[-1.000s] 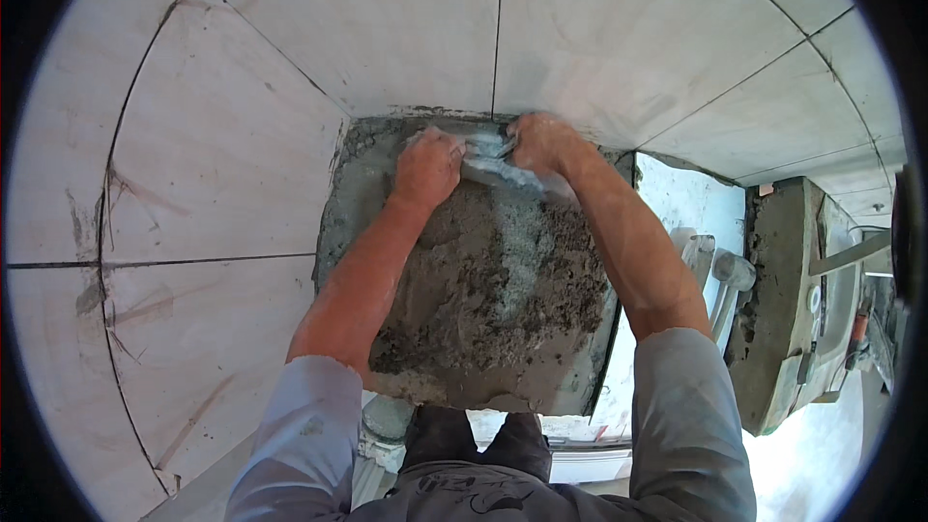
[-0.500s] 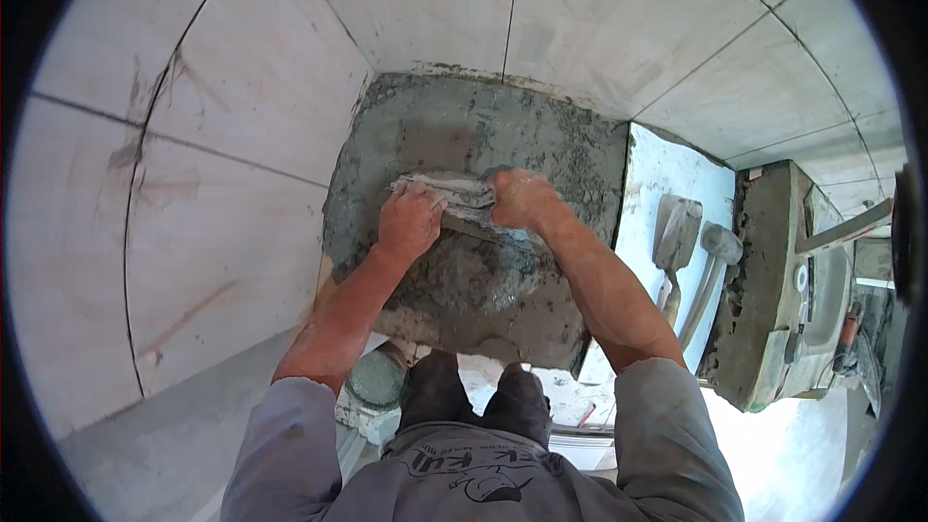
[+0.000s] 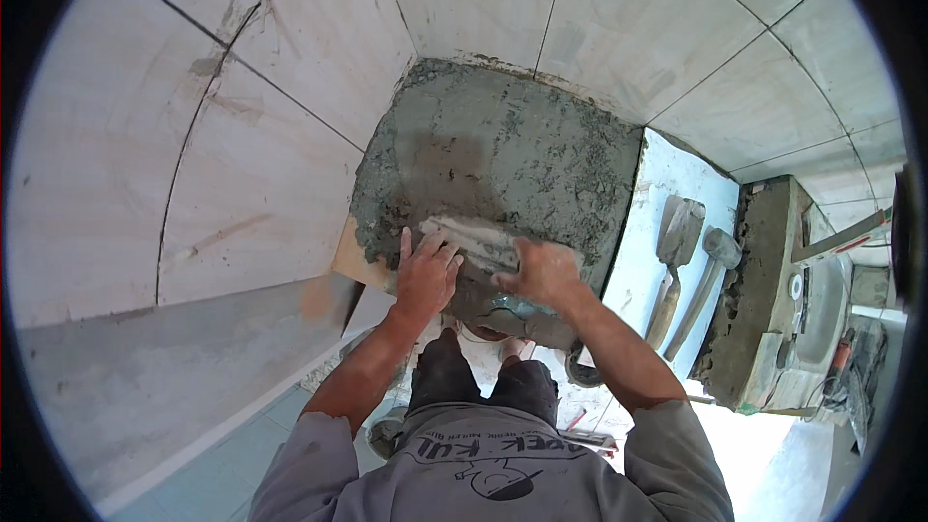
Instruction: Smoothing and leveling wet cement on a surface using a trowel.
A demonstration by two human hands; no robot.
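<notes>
Wet grey mortar covers the raised slab in the tiled corner. On its near part lies a long, flat tool caked in pale mortar, which looks like a plastering float. My left hand rests on the float's left end with its fingers stretched and spread. Gripping the other end is my right hand, slightly blurred, its fingers partly hidden. Below the float, the mortar near the slab's front edge looks smooth and shiny.
To the right, a white tile carries a trowel and a mallet. Beyond it rises a rough cement block beside a basin. Large tiled walls enclose the left and back. A bucket stands on the floor.
Both hands and the float have moved toward me, from mid-slab to its near edge. My left fingers have gone from curled round the float to spread. The view has shifted too.
</notes>
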